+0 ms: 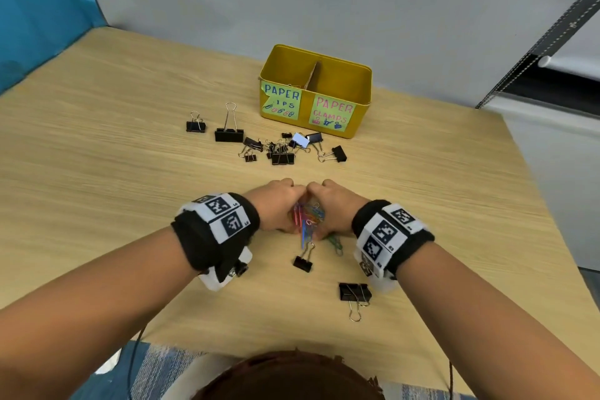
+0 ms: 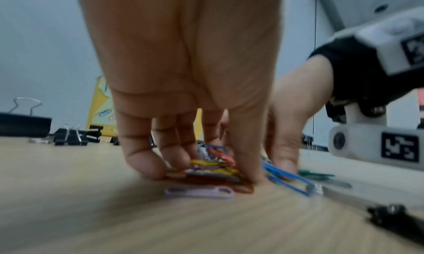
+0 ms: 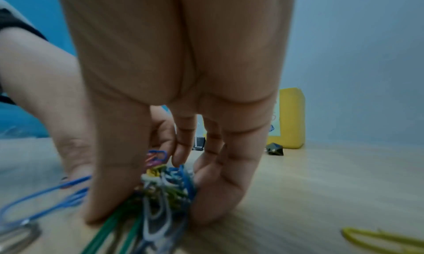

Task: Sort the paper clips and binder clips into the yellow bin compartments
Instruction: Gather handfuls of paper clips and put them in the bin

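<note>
A pile of coloured paper clips (image 1: 308, 217) (image 2: 213, 171) (image 3: 167, 183) lies on the wooden table between my two hands. My left hand (image 1: 287, 209) (image 2: 206, 165) curls its fingers and thumb round the pile's left side. From the right, my right hand (image 1: 328, 209) (image 3: 156, 196) grips the same pile. A green clip (image 1: 336, 243) and a blue clip (image 2: 286, 178) stick out beside it. Several black binder clips (image 1: 282, 153) lie in front of the yellow bin (image 1: 360, 114), which has a cardboard divider (image 1: 313, 75). Its left label reads paper clips, its right label paper clamps.
Two more binder clips (image 1: 303, 263) (image 1: 355, 292) lie near my wrists. A large binder clip (image 1: 229, 135) and a small one (image 1: 195, 126) stand left of the cluster. A loose yellow paper clip (image 3: 378, 239) lies to the right. A grey wall stands behind the bin.
</note>
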Action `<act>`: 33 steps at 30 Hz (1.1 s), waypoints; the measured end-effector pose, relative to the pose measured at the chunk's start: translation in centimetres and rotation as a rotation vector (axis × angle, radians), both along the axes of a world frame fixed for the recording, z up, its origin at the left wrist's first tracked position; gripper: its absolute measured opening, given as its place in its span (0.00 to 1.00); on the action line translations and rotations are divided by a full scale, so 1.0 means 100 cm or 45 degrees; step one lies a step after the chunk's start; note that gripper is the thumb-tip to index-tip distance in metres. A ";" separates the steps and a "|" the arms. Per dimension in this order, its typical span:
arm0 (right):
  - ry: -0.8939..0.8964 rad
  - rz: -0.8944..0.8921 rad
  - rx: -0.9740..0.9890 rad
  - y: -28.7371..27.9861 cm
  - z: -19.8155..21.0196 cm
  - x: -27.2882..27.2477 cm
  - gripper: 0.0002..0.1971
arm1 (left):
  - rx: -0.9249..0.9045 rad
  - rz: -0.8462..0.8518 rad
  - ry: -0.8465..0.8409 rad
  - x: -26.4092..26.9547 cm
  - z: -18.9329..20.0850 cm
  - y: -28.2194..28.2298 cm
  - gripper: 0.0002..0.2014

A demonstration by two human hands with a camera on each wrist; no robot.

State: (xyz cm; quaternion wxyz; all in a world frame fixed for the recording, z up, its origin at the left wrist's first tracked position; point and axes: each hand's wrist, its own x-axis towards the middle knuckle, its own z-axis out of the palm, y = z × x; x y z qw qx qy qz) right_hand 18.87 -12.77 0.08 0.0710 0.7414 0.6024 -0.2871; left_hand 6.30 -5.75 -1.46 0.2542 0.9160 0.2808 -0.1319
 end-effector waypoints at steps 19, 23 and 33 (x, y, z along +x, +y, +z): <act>1.316 -0.797 0.333 0.060 0.044 0.056 0.08 | -0.875 0.699 -0.736 0.018 0.044 0.077 0.10; 1.412 -0.833 0.567 0.113 0.086 0.056 0.06 | -0.686 0.831 -0.975 0.041 0.085 0.122 0.12; 0.911 -0.870 0.535 0.202 0.078 0.056 0.19 | 0.045 0.843 -0.614 0.066 0.086 0.186 0.12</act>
